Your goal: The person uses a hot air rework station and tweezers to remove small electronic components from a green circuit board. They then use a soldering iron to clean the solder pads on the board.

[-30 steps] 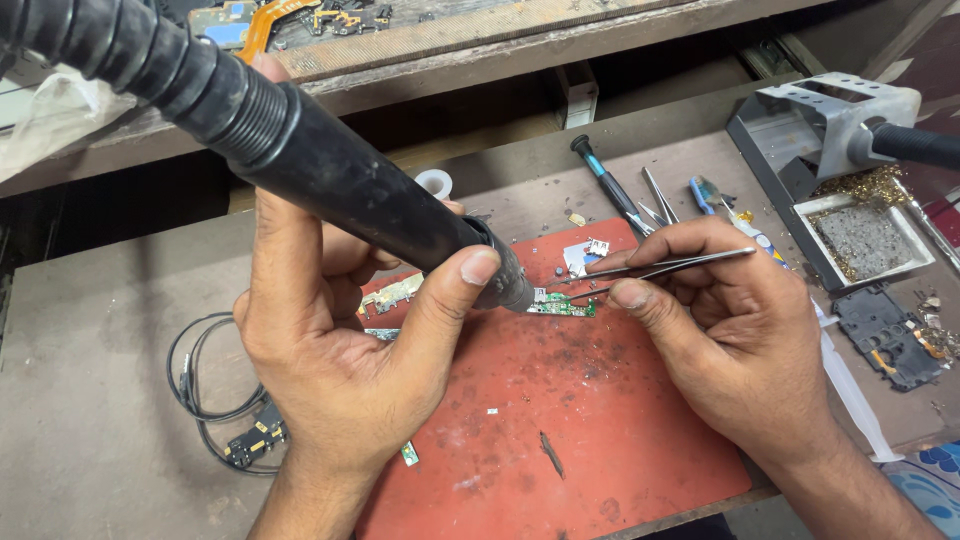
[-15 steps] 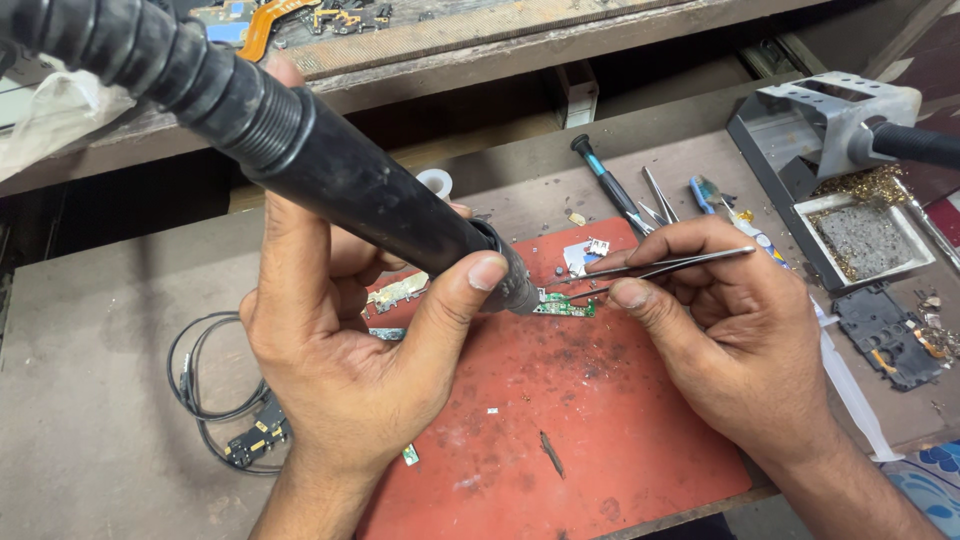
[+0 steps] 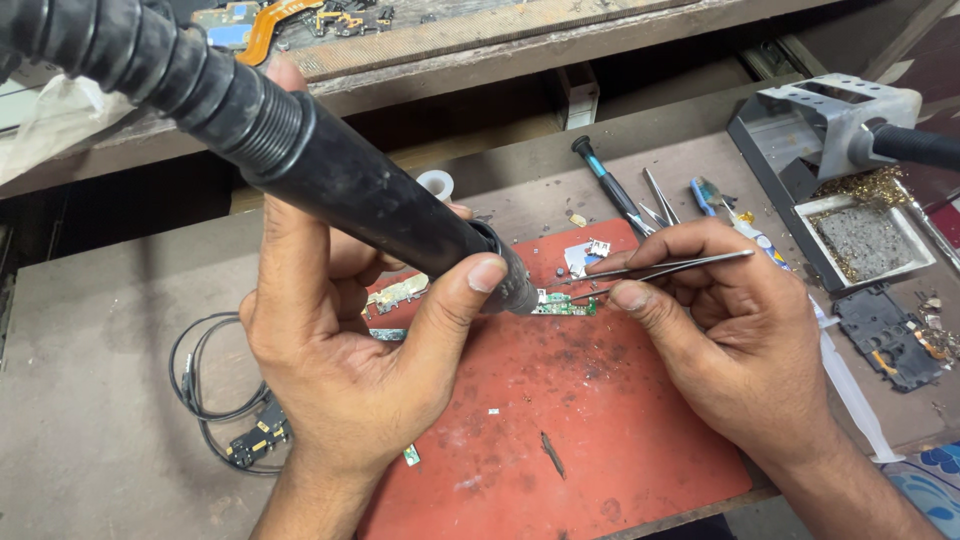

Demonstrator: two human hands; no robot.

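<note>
Black ribbed hot-air wand point(image 3: 340, 190). Green circuit board point(image 3: 563, 303). Red, soot-speckled mat point(image 3: 590, 420). Silver tweezers point(image 3: 680, 266). Black coiled cable point(image 3: 205, 385). Grey-brown bench point(image 3: 90, 440). Blue-tipped black screwdriver point(image 3: 605, 185).

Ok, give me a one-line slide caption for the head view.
Left hand aims a black hot-air wand at a small green circuit board while right hand steadies it with tweezers.

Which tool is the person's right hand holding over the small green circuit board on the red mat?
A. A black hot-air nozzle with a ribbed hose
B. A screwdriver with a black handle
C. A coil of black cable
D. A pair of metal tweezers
D: the right hand pinches thin metal tweezers whose tips reach the small green circuit board on the red mat; the left hand holds the black nozzle.
</note>
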